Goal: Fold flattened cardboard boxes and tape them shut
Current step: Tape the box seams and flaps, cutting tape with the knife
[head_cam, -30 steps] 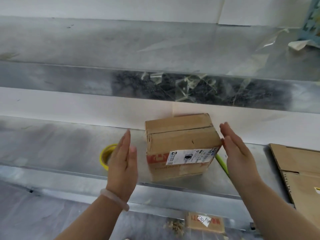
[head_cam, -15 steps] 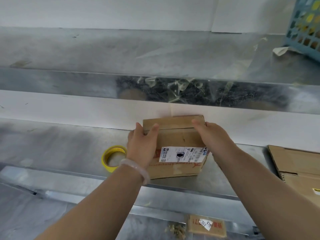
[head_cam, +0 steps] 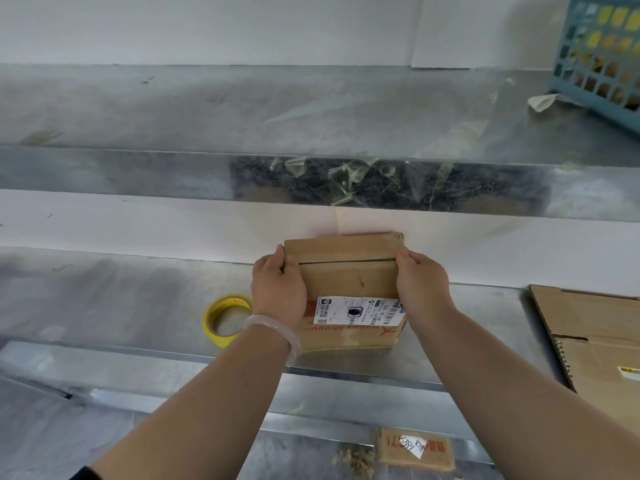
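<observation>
The box point(head_cam: 346, 282) stands on the metal bench point(head_cam: 121, 299) close to its front edge, caught between the two hands. The left hand point(head_cam: 277, 292) is on its left side and the right hand point(head_cam: 420, 285) on its right, both up by the top corners, where the seam between the closed flaps runs across. A white label point(head_cam: 356, 310) is stuck on its near part, next to the left wrist, which wears a pale bracelet point(head_cam: 273, 327).

Below the bench's front lip lies a cardboard scrap point(head_cam: 415, 448) with red print. On the bench, a yellow tape roll point(head_cam: 225, 318) lies flat just left of the box, and flat cardboard point(head_cam: 595, 337) lies well to the right. Behind the box rises a strip of white wall, then a metal shelf point(head_cam: 207, 105) whose front edge carries stuck scraps of clear tape point(head_cam: 346, 178). A blue basket point(head_cam: 599, 53) stands on the shelf at far right.

Both hands grasp the box, thumbs over the top face and fingers wrapped down the sides; the fingertips are hidden.
</observation>
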Tool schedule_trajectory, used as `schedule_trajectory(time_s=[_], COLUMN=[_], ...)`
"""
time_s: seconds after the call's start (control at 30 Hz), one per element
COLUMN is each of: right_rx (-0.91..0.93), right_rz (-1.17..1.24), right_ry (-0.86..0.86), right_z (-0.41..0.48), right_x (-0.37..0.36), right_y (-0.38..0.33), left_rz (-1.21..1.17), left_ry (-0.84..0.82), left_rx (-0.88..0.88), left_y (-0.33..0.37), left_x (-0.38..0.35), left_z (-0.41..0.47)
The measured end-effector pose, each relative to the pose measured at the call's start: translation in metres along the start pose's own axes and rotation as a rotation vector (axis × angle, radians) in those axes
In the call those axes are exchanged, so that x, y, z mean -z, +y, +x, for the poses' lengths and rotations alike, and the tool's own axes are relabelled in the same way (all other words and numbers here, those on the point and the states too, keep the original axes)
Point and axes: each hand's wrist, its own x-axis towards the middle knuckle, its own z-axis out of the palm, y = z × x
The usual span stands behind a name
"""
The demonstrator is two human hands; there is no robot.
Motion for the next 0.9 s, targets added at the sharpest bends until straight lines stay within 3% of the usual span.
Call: schedule_trajectory(time_s=[0.17,0.37,0.5,0.67,0.9], right_rx=[-0.091,0.015,0.02,0.017,0.146], right_rz=[-0.051,-0.188,-0.18,-0.073,-0.163], right_ry=[0.017,-0.089,-0.022,0.029,-0.167], right_z=[0.007,0.01,0.013,0.009,0.013], right_x=[0.003,-0.004,-0.007,-0.005,0.011], right_y=[-0.002,-0.004,0.0,0.005,0.013], left_rz=[-0.002,0.164,0.221,0.323,0.358], left_ry=[-0.103,-0.176,-0.227,-0.158,-0.175], left_rx=[0.113,0.049,0.006,-0.06,-0.155], left_y=[0.002,0.015,0.015,0.014,0.003], left_x=[0.003,0.003,0.001,-0.001,0.006], left_z=[0.003,0.01,0.015,0.015,0.015])
